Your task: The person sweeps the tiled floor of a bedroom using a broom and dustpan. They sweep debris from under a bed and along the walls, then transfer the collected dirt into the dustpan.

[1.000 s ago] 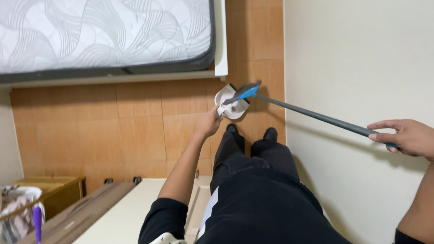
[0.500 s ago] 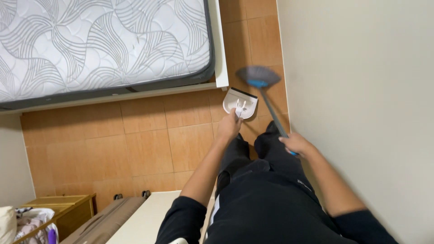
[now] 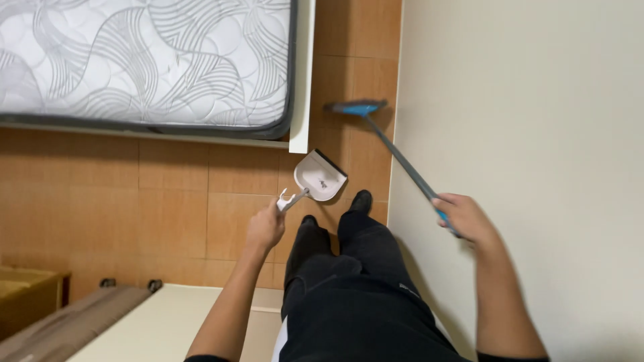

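A tiled floor (image 3: 168,201) of orange-brown squares is seen from above, with a quilted grey-and-white mattress (image 3: 141,60) on its white bed frame (image 3: 303,100) lying across the upper part of the view and a pale wall (image 3: 523,134) filling the right side. Black trousers and black shoes are seen at the lower middle. A long-handled broom (image 3: 396,154) is gripped near the end of its grey shaft by the right hand (image 3: 466,218), the fingers closed round it; its blue head is held at the floor close to the base of the wall, beyond the shoes. A white dustpan (image 3: 320,175) is held by its handle in the closed left hand (image 3: 266,228), tilted just above the floor between the bed frame's corner and the shoes. Broom head and dustpan are kept apart. The step is judged to be sweeping along the wall; for the next move, the head would need to be drawn toward the pan's open lip, with the pan lowered flat to the tiles.
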